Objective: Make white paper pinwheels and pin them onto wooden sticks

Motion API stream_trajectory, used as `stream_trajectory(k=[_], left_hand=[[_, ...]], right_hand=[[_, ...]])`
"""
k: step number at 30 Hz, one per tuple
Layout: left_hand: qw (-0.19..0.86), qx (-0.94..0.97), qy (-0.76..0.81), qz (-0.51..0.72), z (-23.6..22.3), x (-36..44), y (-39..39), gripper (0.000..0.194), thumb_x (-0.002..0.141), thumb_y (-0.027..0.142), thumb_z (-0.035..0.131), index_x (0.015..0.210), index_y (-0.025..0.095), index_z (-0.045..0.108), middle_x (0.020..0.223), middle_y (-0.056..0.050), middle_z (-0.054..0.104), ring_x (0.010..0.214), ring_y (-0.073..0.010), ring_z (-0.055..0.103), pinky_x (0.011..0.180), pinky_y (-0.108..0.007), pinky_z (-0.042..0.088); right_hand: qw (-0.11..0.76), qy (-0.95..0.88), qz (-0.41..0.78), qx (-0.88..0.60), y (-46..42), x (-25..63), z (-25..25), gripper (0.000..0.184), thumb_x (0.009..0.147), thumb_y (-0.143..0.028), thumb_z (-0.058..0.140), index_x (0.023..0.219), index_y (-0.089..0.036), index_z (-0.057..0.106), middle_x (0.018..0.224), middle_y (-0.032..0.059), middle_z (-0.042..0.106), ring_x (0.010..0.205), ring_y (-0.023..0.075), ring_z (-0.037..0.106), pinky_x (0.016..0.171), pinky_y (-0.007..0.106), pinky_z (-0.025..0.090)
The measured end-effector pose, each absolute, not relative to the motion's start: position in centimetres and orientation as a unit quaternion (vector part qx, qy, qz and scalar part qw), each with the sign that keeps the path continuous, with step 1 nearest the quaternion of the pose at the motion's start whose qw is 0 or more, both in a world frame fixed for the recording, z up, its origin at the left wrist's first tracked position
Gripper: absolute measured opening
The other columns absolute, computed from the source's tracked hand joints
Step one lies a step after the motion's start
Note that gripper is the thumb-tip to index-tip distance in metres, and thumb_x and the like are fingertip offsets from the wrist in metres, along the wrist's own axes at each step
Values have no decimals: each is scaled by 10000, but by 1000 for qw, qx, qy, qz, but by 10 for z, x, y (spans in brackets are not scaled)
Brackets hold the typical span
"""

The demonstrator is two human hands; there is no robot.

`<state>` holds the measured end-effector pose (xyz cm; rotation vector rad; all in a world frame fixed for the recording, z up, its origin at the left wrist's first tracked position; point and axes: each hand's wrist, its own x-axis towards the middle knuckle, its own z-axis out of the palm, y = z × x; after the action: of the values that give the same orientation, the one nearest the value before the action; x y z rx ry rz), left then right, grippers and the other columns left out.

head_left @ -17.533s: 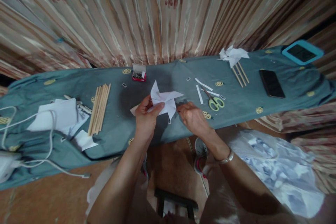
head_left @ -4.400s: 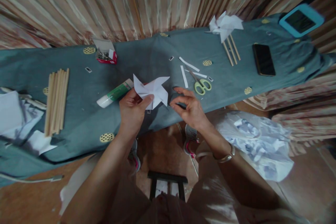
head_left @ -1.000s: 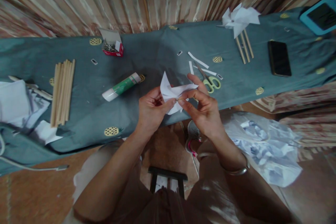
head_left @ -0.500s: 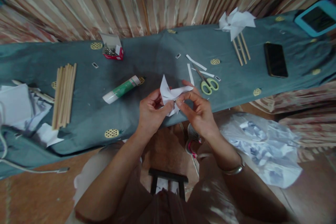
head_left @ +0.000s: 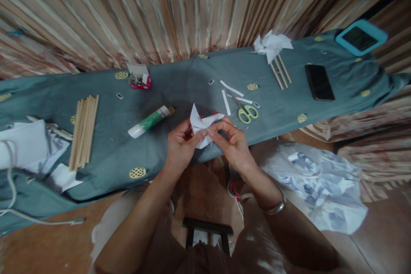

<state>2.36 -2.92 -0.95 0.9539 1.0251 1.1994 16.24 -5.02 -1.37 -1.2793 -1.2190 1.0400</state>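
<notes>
A white paper pinwheel [head_left: 201, 125] with folded blades is held just above the front edge of the table. My left hand [head_left: 181, 141] is closed on its left side, the thumb pressing near the centre. From the right, my right hand [head_left: 233, 141] pinches at the middle of the pinwheel, where a tiny shiny point shows between the fingertips; I cannot make out what it is. Green-handled scissors [head_left: 246, 113] lie right of my hands among thin white paper strips [head_left: 226, 102]. To the left rests a white and green glue stick [head_left: 149, 121].
A small red box [head_left: 140, 80] of metal pieces stands open behind the glue stick. Wooden sticks [head_left: 84, 132] and paper sheets [head_left: 24, 141] lie at left. Finished pinwheels [head_left: 272, 46], a phone [head_left: 320, 82] and a blue-framed device [head_left: 361, 37] are at right. A plastic bag [head_left: 314, 184] sits below.
The camera view has shifted, so the table's things sit lower, with those at right further left. Both hands keep hold of the pinwheel, with little change in grip.
</notes>
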Motion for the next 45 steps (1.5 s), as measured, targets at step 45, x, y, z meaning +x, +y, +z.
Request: stream_trajectory(k=[45], left_hand=[[678,347,462,454,-9,15,-30,243,548,353,894,698,193,790,660,-3,736,555,-103,579,552,-216,456]], right_hand=[[517,-313,602,-522,-46,162,8,252,491,-341,899,632,-229,722,557,-60,654,525,84,531,532,239,428]])
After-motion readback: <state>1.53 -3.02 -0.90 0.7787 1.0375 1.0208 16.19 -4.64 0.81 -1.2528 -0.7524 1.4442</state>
